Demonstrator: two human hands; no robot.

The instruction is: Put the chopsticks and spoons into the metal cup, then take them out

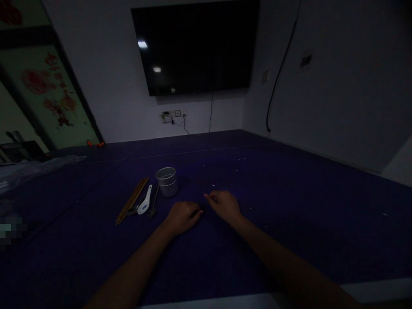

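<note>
My left hand (pixel 185 216) rests on the dark blue surface with its fingers curled in, holding nothing visible. To its right, slightly farther forward, lies my right hand (pixel 224 205), also loosely curled and with nothing in it. A grey metal cup (pixel 168 183) with small holes low in its side stands upright just beyond my left hand. Left of the cup are a metal spoon (pixel 153 204), a white soup spoon (pixel 146 201) with a blue mark, and several wooden chopsticks (pixel 132 201). Another metal utensil is partly hidden between the chopsticks and the white spoon.
Small white scraps (pixel 213 185) are scattered over the blue surface (pixel 289 193). Clear plastic wrapping (pixel 41 169) lies at the left. Small orange objects (pixel 95 143) sit at the back left. A large dark screen (pixel 199 47) hangs on the wall above outlets (pixel 174 114) with cables.
</note>
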